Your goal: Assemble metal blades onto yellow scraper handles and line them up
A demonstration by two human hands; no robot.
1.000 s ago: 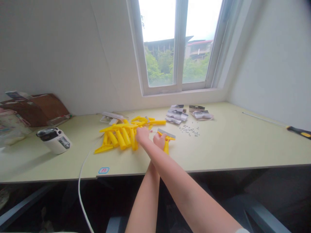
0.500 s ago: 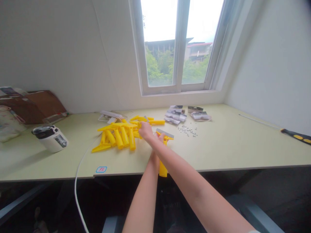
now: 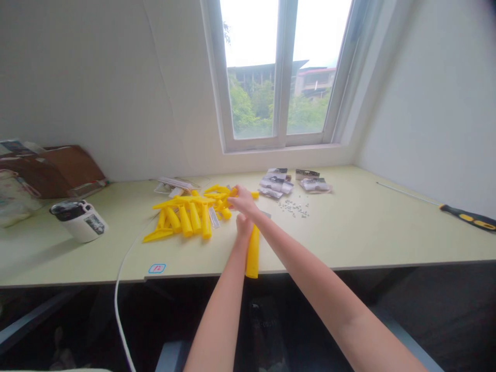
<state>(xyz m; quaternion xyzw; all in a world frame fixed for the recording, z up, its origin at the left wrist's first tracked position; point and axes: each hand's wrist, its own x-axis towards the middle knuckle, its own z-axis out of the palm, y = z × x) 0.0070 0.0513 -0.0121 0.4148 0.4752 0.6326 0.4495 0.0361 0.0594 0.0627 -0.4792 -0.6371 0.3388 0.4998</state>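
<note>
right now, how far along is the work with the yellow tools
Done: nothing for certain; the yellow pile doesn't show whether any tools are finished. In hand: one yellow tool in the left hand; the right hand is at the pile's edge, its grip unclear. Seemingly left: the metal bits, lying loose on the table.

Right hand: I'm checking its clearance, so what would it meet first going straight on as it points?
Probably the pile of yellow, tube-handled plastic tools, which lies beyond the fingertips of the right hand; depth is unclear, so they may touch.
</note>
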